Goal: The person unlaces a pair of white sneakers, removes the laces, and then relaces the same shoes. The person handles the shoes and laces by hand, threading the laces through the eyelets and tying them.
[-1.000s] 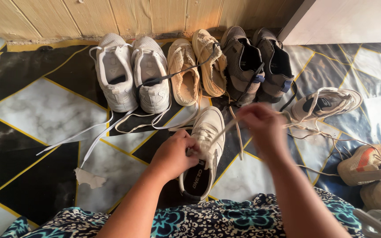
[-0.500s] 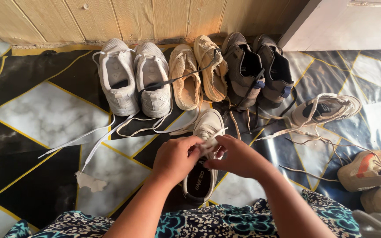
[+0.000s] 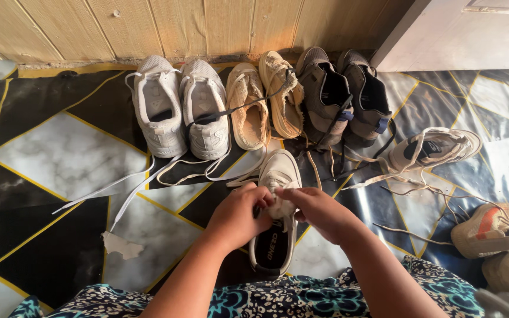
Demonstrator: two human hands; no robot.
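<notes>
A white sneaker [image 3: 278, 176] with a dark insole lies on the floor just in front of me, toe pointing away. My left hand [image 3: 240, 213] grips its tongue and lace area from the left. My right hand [image 3: 319, 209] meets it from the right, fingers pinched on the pale shoelace [image 3: 283, 207] over the tongue. Both hands touch above the shoe's opening and hide the eyelets.
Three pairs of shoes line the wooden wall: white sneakers [image 3: 179, 106], tan slip-ons [image 3: 264, 100], grey-brown shoes [image 3: 344, 94]. A lone white sneaker [image 3: 434, 147] lies at right with loose laces [image 3: 419, 188]. More shoes [image 3: 496, 235] sit at the right edge. A paper scrap [image 3: 122, 244] lies left.
My right hand, earlier raised and pulling the lace up and to the right, has come down to the sneaker and now meets my left hand over the tongue.
</notes>
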